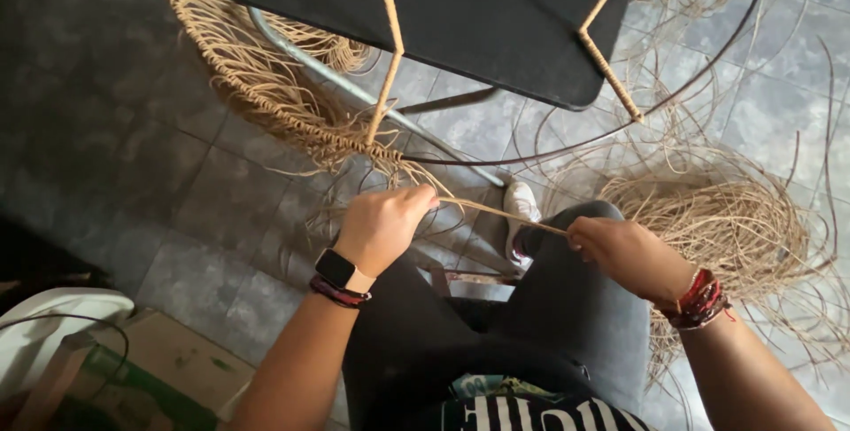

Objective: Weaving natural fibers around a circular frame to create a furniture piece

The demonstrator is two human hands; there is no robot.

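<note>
My left hand [382, 225], with a black watch at the wrist, is closed on a tan fibre strand [505, 213] just below the woven rim. The strand runs taut to my right hand [625, 252], which pinches its other end above my knee. The woven rim [266, 94] is a band of tan fibre along a thin dark hoop [567, 146], part of a frame of wrapped rods [387, 50] under a black panel [478, 15]. Loose strand ends hang from the weave.
A big heap of loose tan fibre [717, 218] lies on the grey tiled floor at my right. A metal tube [354, 90] slants under the frame. My white shoe [521, 205] rests ahead. A cardboard box [168, 360] and white object [44, 325] sit at lower left.
</note>
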